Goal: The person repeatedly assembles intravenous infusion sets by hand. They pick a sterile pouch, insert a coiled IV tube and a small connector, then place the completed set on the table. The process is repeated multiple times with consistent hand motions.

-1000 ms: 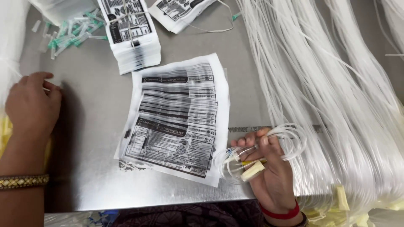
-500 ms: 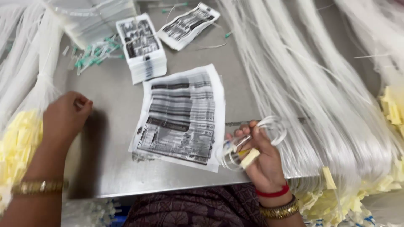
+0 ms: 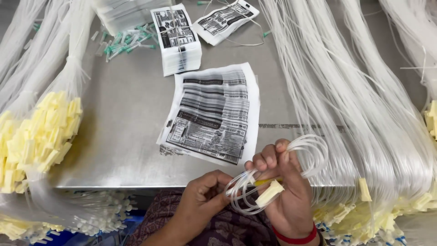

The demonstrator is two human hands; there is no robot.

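My right hand (image 3: 284,191) grips a coil of clear thin tubing (image 3: 306,157) with a pale yellow connector (image 3: 269,193) at its end, held just off the near edge of the metal table. My left hand (image 3: 204,200) pinches the lower loops of the same coil from the left. A printed white pouch (image 3: 213,114) lies flat on the table just beyond both hands.
Long bundles of clear tubing (image 3: 364,100) drape over the right side, yellow connectors (image 3: 382,218) hanging off the edge. Another bundle with yellow connectors (image 3: 38,132) lies on the left. A stack of printed pouches (image 3: 175,38), green-capped parts (image 3: 125,41) and another pouch (image 3: 225,20) sit at the back.
My left hand left the table's left side and came across to the coil. My right hand lifted the coil nearer to me. The camera view shifted left.
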